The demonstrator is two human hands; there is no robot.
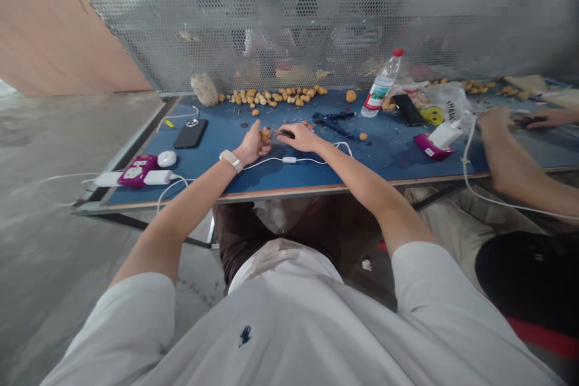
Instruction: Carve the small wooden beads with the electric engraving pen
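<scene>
My left hand (254,146), with a pale watch band on its wrist, is closed around a small round tan nut-like piece (265,134) above the blue table (280,178). Facing it from the right, my right hand (302,136) grips a small black-handled tool (286,133). The tool's tip is too small to make out, and I cannot tell whether it touches the piece. Dark blue-handled pliers (333,123) lie just beyond my right hand. A white cable with an inline switch (289,160) runs on the table below both hands.
Several tan pieces (275,96) line the back edge by a perforated metal screen (226,30). At left are a phone (192,134), earbud case (167,159) and purple power block (136,171). A water bottle (381,85) stands right. Beyond it, a co-worker's hands (496,118) work.
</scene>
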